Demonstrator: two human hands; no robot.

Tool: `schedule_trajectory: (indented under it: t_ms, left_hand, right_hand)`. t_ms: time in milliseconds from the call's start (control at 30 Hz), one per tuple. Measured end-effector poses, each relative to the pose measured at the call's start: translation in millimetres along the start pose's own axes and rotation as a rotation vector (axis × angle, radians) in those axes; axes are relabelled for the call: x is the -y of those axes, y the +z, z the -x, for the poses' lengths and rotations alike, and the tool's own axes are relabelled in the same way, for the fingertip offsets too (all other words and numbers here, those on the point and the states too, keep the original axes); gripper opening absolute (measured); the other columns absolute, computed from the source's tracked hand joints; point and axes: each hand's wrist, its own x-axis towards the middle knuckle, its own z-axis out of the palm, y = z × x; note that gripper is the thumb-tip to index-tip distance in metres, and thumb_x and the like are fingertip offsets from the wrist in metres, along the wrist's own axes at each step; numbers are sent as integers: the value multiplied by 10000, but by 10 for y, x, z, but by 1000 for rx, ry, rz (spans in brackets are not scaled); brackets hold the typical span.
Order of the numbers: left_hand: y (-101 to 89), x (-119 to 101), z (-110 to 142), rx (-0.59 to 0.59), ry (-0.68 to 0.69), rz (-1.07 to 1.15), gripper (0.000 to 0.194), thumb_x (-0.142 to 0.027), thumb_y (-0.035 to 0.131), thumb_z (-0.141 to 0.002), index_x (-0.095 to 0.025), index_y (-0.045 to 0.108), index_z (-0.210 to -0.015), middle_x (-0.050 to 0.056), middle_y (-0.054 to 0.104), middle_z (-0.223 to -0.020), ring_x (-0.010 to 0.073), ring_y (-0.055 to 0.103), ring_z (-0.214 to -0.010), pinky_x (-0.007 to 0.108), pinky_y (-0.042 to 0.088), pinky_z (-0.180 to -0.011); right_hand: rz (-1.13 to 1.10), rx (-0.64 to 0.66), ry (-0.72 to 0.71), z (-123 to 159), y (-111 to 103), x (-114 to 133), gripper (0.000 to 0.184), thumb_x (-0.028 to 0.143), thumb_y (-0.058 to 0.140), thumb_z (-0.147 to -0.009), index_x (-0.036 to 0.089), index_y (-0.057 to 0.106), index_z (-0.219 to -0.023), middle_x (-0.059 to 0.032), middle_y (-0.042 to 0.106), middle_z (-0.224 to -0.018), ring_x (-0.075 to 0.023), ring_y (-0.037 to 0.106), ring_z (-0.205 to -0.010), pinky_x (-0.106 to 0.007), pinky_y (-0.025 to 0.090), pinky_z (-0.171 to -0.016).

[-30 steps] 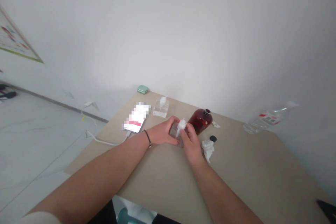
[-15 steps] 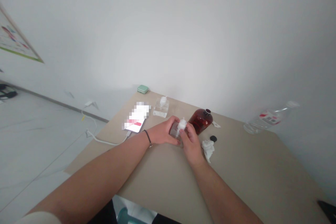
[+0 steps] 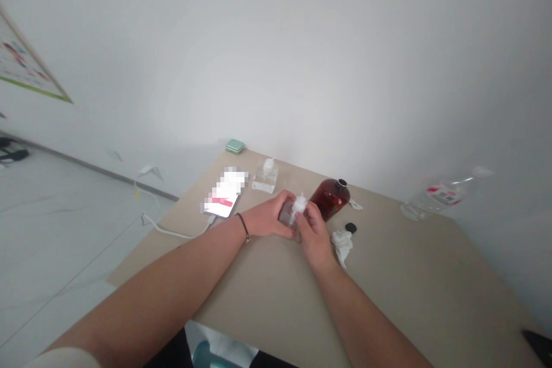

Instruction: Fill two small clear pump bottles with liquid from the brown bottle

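1. While both forearms reach in over the beige table (image 3: 267, 299), the left hand (image 3: 272, 215) is curled around a small, clear, squarish bottle (image 3: 287, 214), thumb on the near side.
2. The right hand (image 3: 317, 238) is partly closed, its thumb and fingers about the bottle's white plastic pump top (image 3: 299, 204); some fingertips are hidden.
3. The held bottle is at the table's middle, left of a reddish-brown, translucent bottle (image 3: 330, 198) with an uncapped neck. Whether the right hand touches the latter cannot be told.
4. Farther back stands a second clear bottle with a white top (image 3: 264, 180), between the held bottle and a green rounded case (image 3: 235, 146).
5. Left: a lit phone (image 3: 225, 192) with a white cable (image 3: 172, 234).
6. Right: a crumpled white tissue (image 3: 342, 246) beside a black round cap (image 3: 351, 228); farther off, a large clear plastic bottle (image 3: 444, 194) with a red-and-white label.
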Motion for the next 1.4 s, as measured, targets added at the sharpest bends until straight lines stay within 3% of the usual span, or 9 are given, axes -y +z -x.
schedule_trajectory:
  t_ms: [1400]
  left_hand:
    - [-3,-11,-2,1,0,-3,724,-317,833,-662,-189,430,-1249,75,622,-1124,272,591,-1052,415,475,-922]
  right_hand:
    - [1,1,7,-6,-8,44,272,447,615,-903,279,675,-1108,-52,656,-1133,-251,607,-1097,-440,443,-1045]
